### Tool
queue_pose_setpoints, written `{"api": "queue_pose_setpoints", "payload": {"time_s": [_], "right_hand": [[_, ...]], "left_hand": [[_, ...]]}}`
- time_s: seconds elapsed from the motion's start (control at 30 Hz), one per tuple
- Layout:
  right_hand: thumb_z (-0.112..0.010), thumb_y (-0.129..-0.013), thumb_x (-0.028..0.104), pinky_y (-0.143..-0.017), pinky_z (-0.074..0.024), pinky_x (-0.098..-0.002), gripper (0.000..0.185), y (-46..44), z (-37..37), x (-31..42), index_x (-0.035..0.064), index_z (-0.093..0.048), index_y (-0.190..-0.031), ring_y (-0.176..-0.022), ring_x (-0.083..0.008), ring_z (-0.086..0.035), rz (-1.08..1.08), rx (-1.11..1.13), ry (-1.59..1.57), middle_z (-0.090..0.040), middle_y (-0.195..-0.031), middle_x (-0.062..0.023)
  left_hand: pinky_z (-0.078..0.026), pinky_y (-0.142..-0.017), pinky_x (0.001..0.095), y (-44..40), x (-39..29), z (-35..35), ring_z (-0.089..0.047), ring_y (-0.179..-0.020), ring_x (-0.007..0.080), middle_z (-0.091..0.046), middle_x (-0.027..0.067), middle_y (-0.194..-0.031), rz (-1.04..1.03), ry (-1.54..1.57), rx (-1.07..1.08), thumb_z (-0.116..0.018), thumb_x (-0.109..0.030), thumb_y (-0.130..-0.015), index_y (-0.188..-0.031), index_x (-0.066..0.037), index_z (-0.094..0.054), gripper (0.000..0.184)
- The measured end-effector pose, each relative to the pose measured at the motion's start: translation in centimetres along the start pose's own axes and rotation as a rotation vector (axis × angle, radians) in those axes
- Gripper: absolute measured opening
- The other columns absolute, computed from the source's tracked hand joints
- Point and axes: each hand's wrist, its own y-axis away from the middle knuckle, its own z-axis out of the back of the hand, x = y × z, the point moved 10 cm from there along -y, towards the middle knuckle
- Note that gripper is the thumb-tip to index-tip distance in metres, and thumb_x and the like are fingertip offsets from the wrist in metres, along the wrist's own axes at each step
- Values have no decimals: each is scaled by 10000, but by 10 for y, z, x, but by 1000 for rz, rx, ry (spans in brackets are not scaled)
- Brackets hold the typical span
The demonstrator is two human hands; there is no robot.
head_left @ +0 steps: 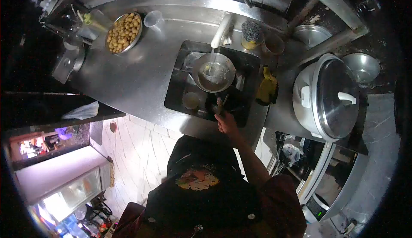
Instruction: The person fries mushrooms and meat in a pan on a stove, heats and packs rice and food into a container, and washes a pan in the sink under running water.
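Observation:
My right hand (226,123) is closed round the handle of a metal pan (213,83), at the front of a dark sink (182,83). The pan is over the sink, below the white faucet (222,31), and water runs into it. Small yellowish bits show inside the pan. Near my hand, a small round cup (191,101) sits in the sink. A yellow and black cloth or glove (267,86) lies just right of the sink. My left hand is not visible; only the left sleeve (130,219) shows at the bottom.
A bowl of small round potatoes (123,33) and a clear plastic cup (153,19) stand on the steel counter (128,81) at left. Behind the sink is a scrubber on a container (251,35). A large lidded cooker (328,98) and a metal bowl (362,67) are at right.

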Motion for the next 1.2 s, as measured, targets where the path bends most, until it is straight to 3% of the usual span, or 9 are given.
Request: {"api": "queue_pose_setpoints", "payload": {"time_s": [0.13,0.23,0.33,0.43,0.53,0.73,0.83,1.0,1.2], "right_hand": [[-671,-926,302,-426,-386,-298,308,-6,10,8,109,-547,-1131,-460,-118,-469,424,55,293,-484,-596,-3],[-673,-918,291,-446,-427,-355,279,31,-1,27,97,-588,-1099,-504,-199,-536,1278,-223,1061,-503,-596,-38],[-671,-898,283,-498,-467,-444,268,25,-12,14,98,-631,-1087,-582,-323,-602,1292,-199,1296,-595,-725,-150],[-666,-790,157,-680,-477,-491,415,-43,21,-58,89,-636,-1198,-776,-322,-611,287,81,703,-644,-933,-156],[-628,-905,236,-770,-521,-560,405,-67,31,-75,102,-592,-1285,-983,-440,-637,353,45,737,-525,-1292,-325],[-613,-919,218,-1069,-370,-544,462,7,-10,5,39,-548,-1340,-1298,-456,-459,752,-34,1239,-355,-1481,-317],[-626,-921,253,-875,-502,-501,419,3,21,10,44,-600,-1284,-1048,-382,-632,530,-175,697,-587,-1237,-273],[-649,-894,318,-542,-457,-411,284,3,23,2,37,-642,-936,-560,-218,-580,255,-70,390,-552,-593,-83],[-667,-866,273,-571,-479,-428,231,9,24,1,55,-648,-937,-602,-242,-607,98,-56,416,-578,-657,-95]], "left_hand": [[-483,-590,304,21,11,-20,-639,-755,191,-670,81,-950,-82,-372,44,-542,-366,-977,-1107,-56,-682,364],[-494,-607,313,15,3,-27,-643,-773,197,-674,94,-968,-125,-363,47,-546,-342,-974,-1108,-47,-683,352],[-504,-624,321,-6,-27,-27,-647,-791,203,-678,107,-986,-228,-182,32,-551,-319,-972,-1110,-38,-685,341],[-511,-629,332,-32,-71,-25,-641,-764,192,-675,107,-988,-134,261,0,-559,-278,-969,-1128,-20,-664,321],[-518,-615,340,-46,-121,-12,-631,-745,178,-670,96,-973,-51,345,-67,-536,-282,-977,-1189,-1,-614,360],[-537,-771,350,-39,-129,-22,-657,-959,259,-662,160,-1140,-76,487,14,-480,-351,-987,-1307,-41,-549,451],[-525,-790,357,-33,-91,-23,-648,-952,238,-667,123,-1141,-76,100,-44,-491,-320,-978,-1249,-42,-603,405],[-519,-774,355,-6,-45,-27,-644,-932,229,-668,117,-1124,-126,-409,9,-494,-314,-974,-1242,-38,-606,401],[-512,-755,354,-10,-51,-24,-640,-908,219,-669,110,-1103,-153,-451,22,-497,-308,-970,-1234,-33,-609,397]]}}
